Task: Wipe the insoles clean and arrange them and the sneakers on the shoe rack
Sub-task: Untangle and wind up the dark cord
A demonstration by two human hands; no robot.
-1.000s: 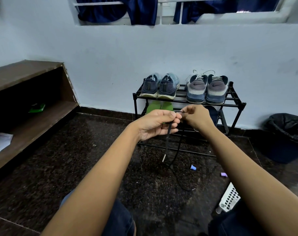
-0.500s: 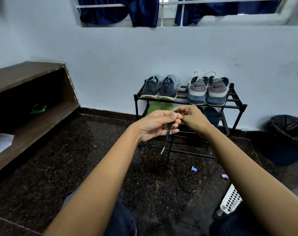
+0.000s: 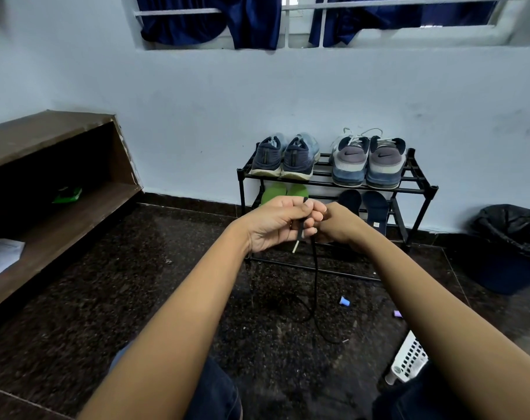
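Note:
A black shoe rack (image 3: 418, 189) stands against the wall. Its top shelf carries a pair of blue sneakers (image 3: 285, 157) and a pair of grey sneakers (image 3: 368, 160). On the lower shelf lean two green insoles (image 3: 283, 192) and two dark blue insoles (image 3: 376, 207). In front of the rack, my left hand (image 3: 276, 225) and my right hand (image 3: 338, 224) are close together, both pinching a black shoelace (image 3: 316, 277). One short end with a white tip hangs below my left hand. The long end drops to the floor and curls there.
A wooden shelf unit (image 3: 54, 189) runs along the left. A dark bin with a black liner (image 3: 512, 247) sits at the right. A white plastic basket (image 3: 409, 359) lies by my right knee. Small blue (image 3: 344, 301) and purple (image 3: 397, 313) bits lie on the dark stone floor.
My hands have drawn closer together. The short end of the lace below my left hand has become shorter.

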